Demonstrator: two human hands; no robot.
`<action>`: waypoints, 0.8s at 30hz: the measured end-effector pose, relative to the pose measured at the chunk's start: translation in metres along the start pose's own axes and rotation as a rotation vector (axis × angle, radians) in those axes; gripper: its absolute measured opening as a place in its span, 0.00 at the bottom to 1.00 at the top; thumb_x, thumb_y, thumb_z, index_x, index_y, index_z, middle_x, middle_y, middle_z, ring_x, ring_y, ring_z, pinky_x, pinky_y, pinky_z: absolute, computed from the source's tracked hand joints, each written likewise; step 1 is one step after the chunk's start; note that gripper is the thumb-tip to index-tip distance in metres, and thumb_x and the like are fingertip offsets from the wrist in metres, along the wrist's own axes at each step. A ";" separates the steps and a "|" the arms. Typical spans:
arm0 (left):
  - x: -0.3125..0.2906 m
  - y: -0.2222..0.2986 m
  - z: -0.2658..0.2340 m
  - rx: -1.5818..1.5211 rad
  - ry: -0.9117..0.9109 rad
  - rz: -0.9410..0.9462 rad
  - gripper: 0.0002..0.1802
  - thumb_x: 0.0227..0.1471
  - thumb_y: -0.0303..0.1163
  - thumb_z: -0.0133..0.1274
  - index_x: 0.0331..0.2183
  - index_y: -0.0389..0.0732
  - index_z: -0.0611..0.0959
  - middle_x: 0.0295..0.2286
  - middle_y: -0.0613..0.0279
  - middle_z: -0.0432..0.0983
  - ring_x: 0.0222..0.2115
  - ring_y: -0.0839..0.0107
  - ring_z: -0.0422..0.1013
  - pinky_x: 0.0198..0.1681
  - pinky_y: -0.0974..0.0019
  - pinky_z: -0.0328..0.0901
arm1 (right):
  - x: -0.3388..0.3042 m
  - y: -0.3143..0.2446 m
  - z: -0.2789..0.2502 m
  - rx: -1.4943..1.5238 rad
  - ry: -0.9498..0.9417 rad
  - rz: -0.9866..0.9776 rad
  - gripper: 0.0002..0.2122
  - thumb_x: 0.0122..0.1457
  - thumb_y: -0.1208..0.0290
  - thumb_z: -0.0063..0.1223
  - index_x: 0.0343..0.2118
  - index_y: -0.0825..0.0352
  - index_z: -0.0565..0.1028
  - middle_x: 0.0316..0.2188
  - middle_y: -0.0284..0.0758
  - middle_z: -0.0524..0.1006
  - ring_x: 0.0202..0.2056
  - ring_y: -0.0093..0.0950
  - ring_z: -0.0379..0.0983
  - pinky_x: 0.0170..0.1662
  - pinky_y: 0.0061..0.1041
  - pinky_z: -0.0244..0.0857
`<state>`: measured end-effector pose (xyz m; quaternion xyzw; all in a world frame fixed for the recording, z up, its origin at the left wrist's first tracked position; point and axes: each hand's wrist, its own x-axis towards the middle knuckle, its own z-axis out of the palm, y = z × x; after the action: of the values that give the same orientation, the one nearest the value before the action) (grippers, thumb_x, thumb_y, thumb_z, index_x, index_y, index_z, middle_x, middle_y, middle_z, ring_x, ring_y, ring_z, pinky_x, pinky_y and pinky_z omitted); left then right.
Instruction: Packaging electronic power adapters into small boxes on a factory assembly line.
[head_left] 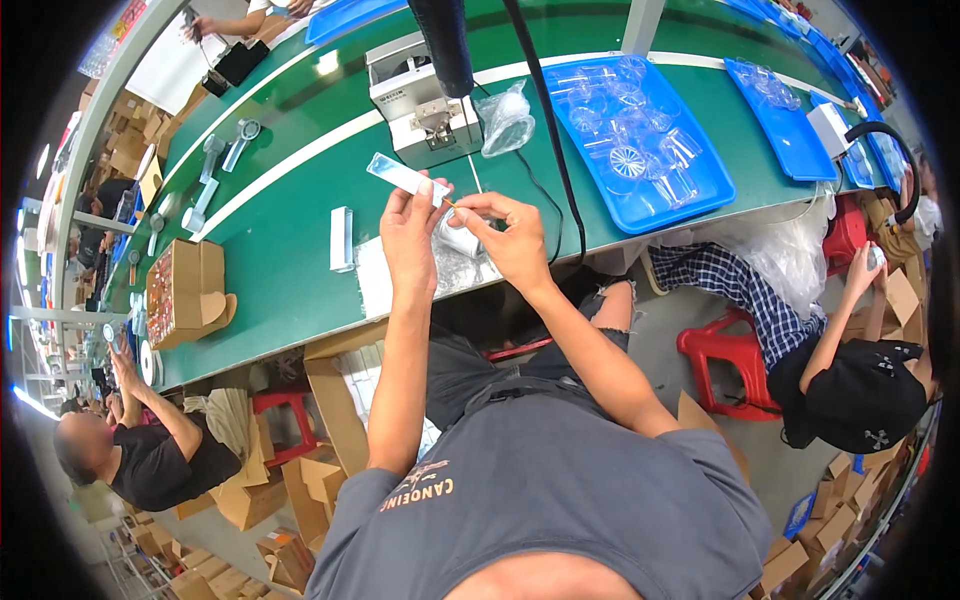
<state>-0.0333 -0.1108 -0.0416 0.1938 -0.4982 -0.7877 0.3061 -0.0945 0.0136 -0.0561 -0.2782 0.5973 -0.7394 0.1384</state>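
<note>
My left hand (410,238) grips one end of a long, pale, translucent rectangular plastic piece (396,174), which slants up to the left above the bench. Close beside it, my right hand (512,238) is closed in a pinch on a thin orange-brown stick-like piece (450,204), which points at the held end of the plastic piece. Its exact kind is too small to make out. A similar pale rectangular piece (342,240) lies on the green bench left of my hands. Below them is a whitish speckled sheet (375,282) with a crumpled clear wrap (455,240).
A grey-white machine (425,105) stands ahead, a clear plastic bag (508,122) beside it. Black cables hang to the right. A blue tray (640,215) holds several clear plastic parts. On the left are a cardboard box (187,295) and handheld fans (240,142). People work on both sides.
</note>
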 end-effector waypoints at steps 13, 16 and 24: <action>-0.029 -0.008 0.006 0.713 -0.138 0.431 0.22 0.47 0.25 0.66 0.46 0.33 0.81 0.43 0.55 0.74 0.43 0.66 0.72 0.47 0.64 0.67 | 0.038 -0.020 -0.032 -0.236 -0.253 -0.119 0.18 0.55 0.71 0.67 0.48 0.67 0.77 0.43 0.29 0.71 0.37 0.19 0.69 0.38 0.20 0.66; -0.037 -0.017 -0.001 0.857 -0.147 0.472 0.26 0.44 0.26 0.69 0.47 0.34 0.80 0.44 0.55 0.72 0.44 0.65 0.72 0.48 0.64 0.67 | 0.042 -0.031 -0.042 -0.214 -0.447 -0.035 0.19 0.52 0.72 0.69 0.47 0.66 0.77 0.42 0.28 0.74 0.38 0.19 0.71 0.40 0.22 0.68; -0.040 -0.021 -0.003 0.571 -0.162 0.329 0.35 0.40 0.25 0.71 0.51 0.37 0.75 0.43 0.56 0.78 0.45 0.67 0.74 0.51 0.65 0.67 | 0.034 -0.039 -0.038 -0.298 -0.401 -0.200 0.18 0.54 0.74 0.66 0.47 0.69 0.76 0.41 0.36 0.81 0.42 0.30 0.80 0.42 0.29 0.76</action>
<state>-0.0076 -0.0791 -0.0616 0.1254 -0.7462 -0.5691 0.3219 -0.1393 0.0359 -0.0158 -0.4940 0.6298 -0.5834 0.1380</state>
